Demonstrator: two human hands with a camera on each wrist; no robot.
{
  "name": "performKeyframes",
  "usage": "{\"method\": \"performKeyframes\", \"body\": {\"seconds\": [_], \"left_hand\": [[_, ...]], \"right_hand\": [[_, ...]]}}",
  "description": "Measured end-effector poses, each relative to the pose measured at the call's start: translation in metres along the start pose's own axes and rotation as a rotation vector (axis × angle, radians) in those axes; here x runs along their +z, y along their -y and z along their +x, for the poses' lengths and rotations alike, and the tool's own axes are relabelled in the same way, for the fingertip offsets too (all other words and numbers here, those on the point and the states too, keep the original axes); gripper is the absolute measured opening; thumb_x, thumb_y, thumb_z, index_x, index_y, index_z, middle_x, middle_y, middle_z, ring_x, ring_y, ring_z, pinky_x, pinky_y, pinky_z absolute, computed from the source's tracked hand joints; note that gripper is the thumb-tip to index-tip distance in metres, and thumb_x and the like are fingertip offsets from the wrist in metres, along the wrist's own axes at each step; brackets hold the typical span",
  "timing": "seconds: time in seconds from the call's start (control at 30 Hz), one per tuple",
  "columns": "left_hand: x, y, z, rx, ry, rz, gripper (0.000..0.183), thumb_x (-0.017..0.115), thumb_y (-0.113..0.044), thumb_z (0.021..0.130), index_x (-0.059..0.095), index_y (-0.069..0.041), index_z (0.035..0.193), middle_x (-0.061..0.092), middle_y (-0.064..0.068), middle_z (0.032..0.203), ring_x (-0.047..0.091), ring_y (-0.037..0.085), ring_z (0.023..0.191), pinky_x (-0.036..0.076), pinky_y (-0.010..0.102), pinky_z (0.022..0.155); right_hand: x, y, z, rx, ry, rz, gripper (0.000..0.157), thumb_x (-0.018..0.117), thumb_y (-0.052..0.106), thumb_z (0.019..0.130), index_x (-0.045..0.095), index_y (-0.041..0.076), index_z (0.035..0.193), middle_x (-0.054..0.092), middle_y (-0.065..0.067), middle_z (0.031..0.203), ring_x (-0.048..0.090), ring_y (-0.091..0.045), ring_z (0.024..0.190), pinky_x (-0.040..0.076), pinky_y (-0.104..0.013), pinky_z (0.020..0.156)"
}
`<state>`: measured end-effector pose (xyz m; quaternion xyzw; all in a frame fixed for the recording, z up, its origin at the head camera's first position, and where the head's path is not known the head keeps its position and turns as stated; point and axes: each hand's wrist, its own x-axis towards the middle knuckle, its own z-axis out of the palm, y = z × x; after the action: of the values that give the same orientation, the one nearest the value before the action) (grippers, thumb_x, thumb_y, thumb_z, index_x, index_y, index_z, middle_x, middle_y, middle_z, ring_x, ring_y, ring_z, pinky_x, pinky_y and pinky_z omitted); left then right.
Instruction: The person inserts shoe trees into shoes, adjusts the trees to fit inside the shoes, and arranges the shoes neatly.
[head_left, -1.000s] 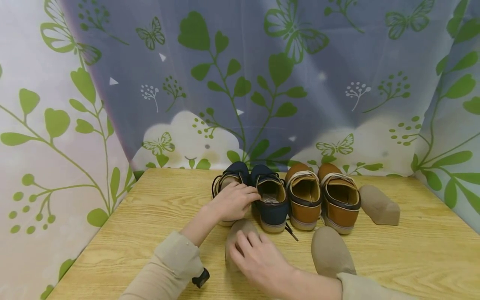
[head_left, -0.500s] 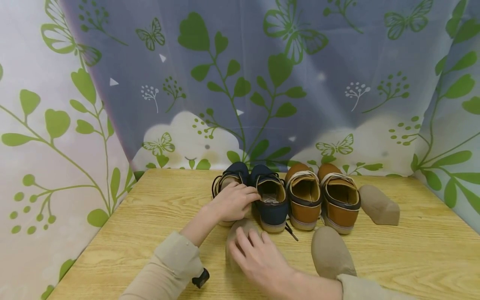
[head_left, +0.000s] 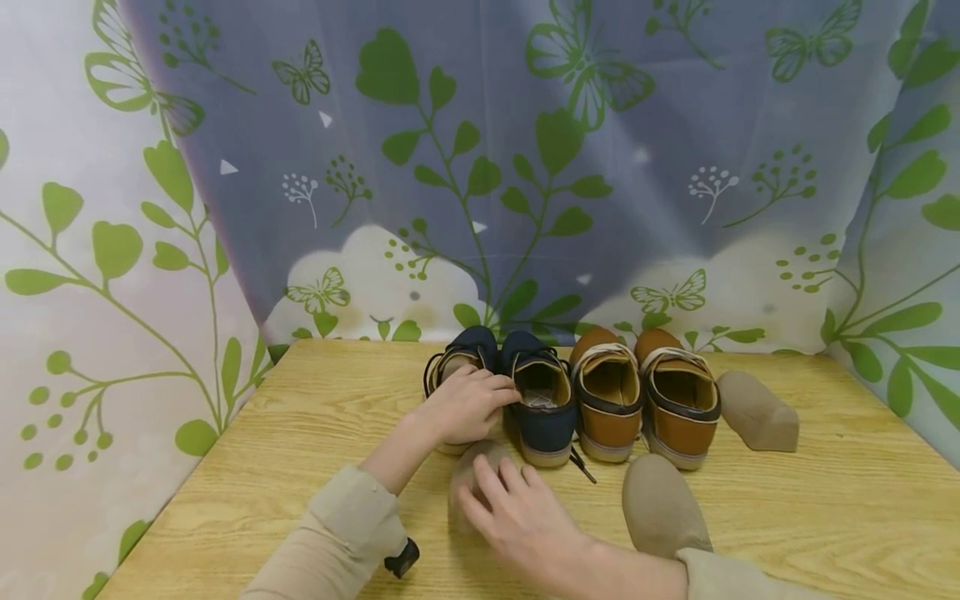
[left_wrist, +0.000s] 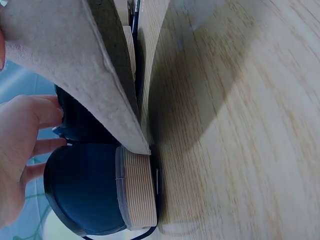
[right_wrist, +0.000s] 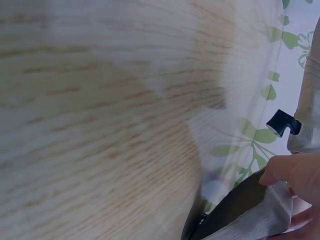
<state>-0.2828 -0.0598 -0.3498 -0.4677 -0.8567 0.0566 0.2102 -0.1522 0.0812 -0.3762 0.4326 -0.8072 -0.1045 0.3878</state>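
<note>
On the wooden worktop (head_left: pixel 285 433), near its front edge, the right hand (head_left: pixel 521 521) grips a grey-beige shoe insert (head_left: pixel 468 475), fingers curled over its top, the piece standing just behind the heel of the leftmost navy shoe (head_left: pixel 457 367). Just above it, the left hand (head_left: pixel 467 404) rests on that shoe, fingers curled over its opening. Beside it to the right stands the second navy shoe (head_left: pixel 542 400), then a pair of tan shoes (head_left: pixel 645 400), all four in a row touching side by side. Another insert (head_left: pixel 663 504) lies close to the right forearm, and a third (head_left: pixel 757 410) sits just right of the tan pair. Behind hangs a leaf-and-butterfly curtain (head_left: pixel 480 167).
</note>
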Motion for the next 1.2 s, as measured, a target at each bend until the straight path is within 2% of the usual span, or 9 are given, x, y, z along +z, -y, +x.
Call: {"method": "performKeyframes", "body": {"seconds": [0.17,0.3,0.4,0.6,0.8,1.07,1.2], "left_hand": [[0.001,0.000,-0.001,0.015,-0.017,0.008,0.030,0.053,-0.015,0.090,0.065,-0.021,0.116,0.060,-0.001,0.117,0.058,0.018,0.103,0.042,0.035,0.089],[0.001,-0.002,-0.002,0.034,-0.023,-0.005,0.031,0.054,-0.015,0.090,0.064,-0.021,0.119,0.060,0.000,0.116,0.058,0.018,0.101,0.043,0.035,0.088],[0.002,-0.002,-0.002,0.035,-0.017,-0.012,0.032,0.053,-0.015,0.090,0.063,-0.021,0.120,0.059,0.000,0.116,0.059,0.018,0.100,0.042,0.035,0.088],[0.001,-0.003,0.000,0.010,0.014,-0.009,0.032,0.050,-0.015,0.092,0.063,-0.021,0.120,0.058,-0.001,0.116,0.059,0.016,0.100,0.040,0.035,0.091],[0.002,-0.003,0.000,0.003,0.026,0.000,0.030,0.051,-0.017,0.092,0.063,-0.021,0.119,0.057,-0.002,0.114,0.058,0.015,0.099,0.039,0.035,0.091],[0.003,-0.002,-0.002,0.013,-0.017,0.011,0.027,0.055,-0.016,0.090,0.066,-0.020,0.114,0.059,-0.002,0.111,0.058,0.016,0.096,0.039,0.037,0.090],[0.004,-0.001,-0.003,0.014,-0.032,0.006,0.026,0.055,-0.016,0.090,0.066,-0.021,0.113,0.059,-0.002,0.112,0.058,0.015,0.097,0.039,0.037,0.090]], "right_hand": [[-0.002,-0.002,0.001,0.004,0.004,0.055,0.038,0.069,0.020,0.070,0.060,0.008,0.105,0.052,-0.015,0.105,0.051,-0.025,0.078,0.047,-0.032,0.061],[-0.008,-0.005,0.002,0.015,0.064,0.087,0.039,0.071,0.021,0.072,0.060,0.007,0.106,0.051,-0.015,0.106,0.052,-0.025,0.082,0.048,-0.031,0.064],[-0.016,-0.008,0.003,0.028,0.106,0.118,0.040,0.071,0.020,0.072,0.059,0.007,0.108,0.050,-0.014,0.107,0.052,-0.024,0.081,0.047,-0.030,0.060],[-0.032,-0.016,0.008,0.043,0.123,0.148,0.046,0.074,0.019,0.064,0.059,0.008,0.106,0.049,-0.011,0.102,0.049,-0.022,0.075,0.045,-0.028,0.057],[-0.049,-0.026,0.009,0.069,0.251,0.230,0.048,0.076,0.020,0.063,0.059,0.008,0.106,0.047,-0.008,0.100,0.046,-0.020,0.074,0.045,-0.028,0.059],[-0.066,-0.046,0.012,0.133,0.346,0.314,0.057,0.080,0.018,0.061,0.055,0.003,0.110,0.047,-0.013,0.107,0.051,-0.026,0.084,0.047,-0.035,0.075],[-0.074,-0.057,0.011,0.165,0.365,0.355,0.055,0.077,0.013,0.064,0.055,0.003,0.113,0.048,-0.014,0.110,0.053,-0.028,0.088,0.048,-0.036,0.076]]}}
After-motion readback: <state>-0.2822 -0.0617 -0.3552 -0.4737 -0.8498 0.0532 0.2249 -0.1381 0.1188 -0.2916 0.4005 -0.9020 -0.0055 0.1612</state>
